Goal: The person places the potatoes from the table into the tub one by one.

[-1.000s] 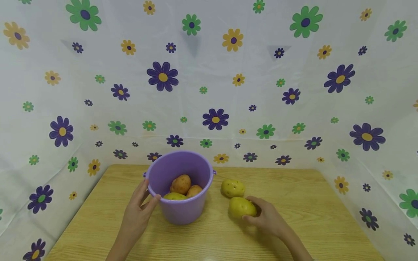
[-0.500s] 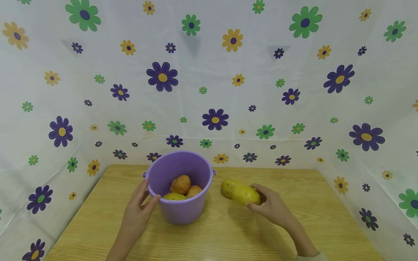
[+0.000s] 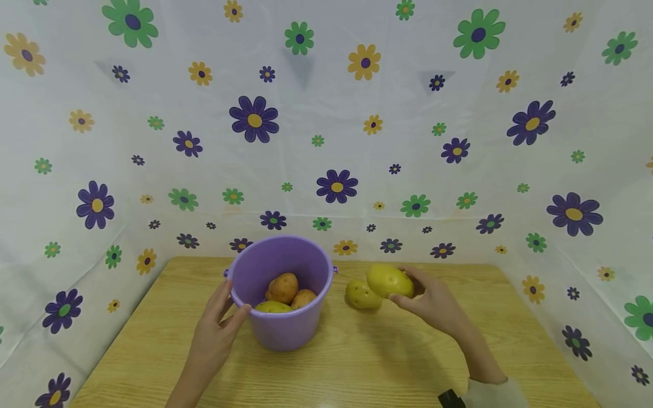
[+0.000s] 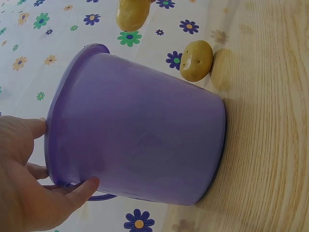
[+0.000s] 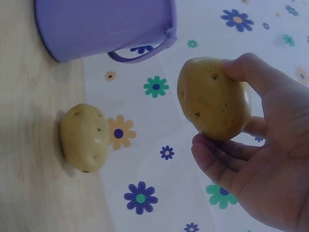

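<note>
A purple bucket (image 3: 285,328) stands upright on the table, with several potatoes (image 3: 283,288) inside, brown ones and a yellow-green one. My left hand (image 3: 216,323) holds the bucket's near left rim, its thumb at the front and fingers along the side; the left wrist view shows this hand (image 4: 34,179) at the rim too. To the right, my right hand (image 3: 433,297) grips a yellow potato (image 3: 389,280) between thumb and fingers, above the table. In the right wrist view this potato (image 5: 212,99) hangs clear of the tabletop. Another yellow potato (image 3: 361,294) lies on the table beside the bucket.
The wooden table (image 3: 326,374) has a light grain. A white flower-printed sheet (image 3: 326,153) rises behind it and along both sides. The bucket's purple handle (image 5: 145,55) hangs down its far side.
My right hand has lifted the yellow potato up from near the table's middle and moved it away from me, slightly right. The left hand and bucket have stayed put.
</note>
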Tool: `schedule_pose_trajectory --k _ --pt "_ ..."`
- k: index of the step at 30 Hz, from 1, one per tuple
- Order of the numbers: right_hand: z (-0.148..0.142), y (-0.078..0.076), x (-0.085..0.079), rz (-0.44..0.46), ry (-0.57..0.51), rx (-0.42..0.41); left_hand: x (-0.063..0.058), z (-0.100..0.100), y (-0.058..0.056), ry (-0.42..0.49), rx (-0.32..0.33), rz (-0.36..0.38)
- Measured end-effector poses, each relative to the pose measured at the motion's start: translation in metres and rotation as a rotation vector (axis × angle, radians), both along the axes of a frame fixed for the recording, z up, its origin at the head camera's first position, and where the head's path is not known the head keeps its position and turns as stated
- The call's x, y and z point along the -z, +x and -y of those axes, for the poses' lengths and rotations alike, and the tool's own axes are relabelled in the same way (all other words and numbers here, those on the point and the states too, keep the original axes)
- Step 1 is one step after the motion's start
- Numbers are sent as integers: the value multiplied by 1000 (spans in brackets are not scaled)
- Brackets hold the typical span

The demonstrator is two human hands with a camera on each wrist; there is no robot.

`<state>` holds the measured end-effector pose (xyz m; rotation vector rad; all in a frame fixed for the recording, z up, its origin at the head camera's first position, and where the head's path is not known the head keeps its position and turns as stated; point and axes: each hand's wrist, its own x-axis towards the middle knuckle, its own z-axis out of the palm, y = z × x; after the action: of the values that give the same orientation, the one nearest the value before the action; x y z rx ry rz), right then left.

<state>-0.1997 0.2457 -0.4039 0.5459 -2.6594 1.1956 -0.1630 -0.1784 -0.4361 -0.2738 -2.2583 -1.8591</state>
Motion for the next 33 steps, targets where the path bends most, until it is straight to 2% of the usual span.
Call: schedule_pose_trajectory --k 5,18,33 --pt "2 -4 -11 -9 -2 -15 0 0 0 0 -2 13" --pt "26 -11 -28 9 16 22 0 0 0 -10 -7 17" --pt "64 -23 -38 -19 -28 -104 -1 2 1 -18 1 20"
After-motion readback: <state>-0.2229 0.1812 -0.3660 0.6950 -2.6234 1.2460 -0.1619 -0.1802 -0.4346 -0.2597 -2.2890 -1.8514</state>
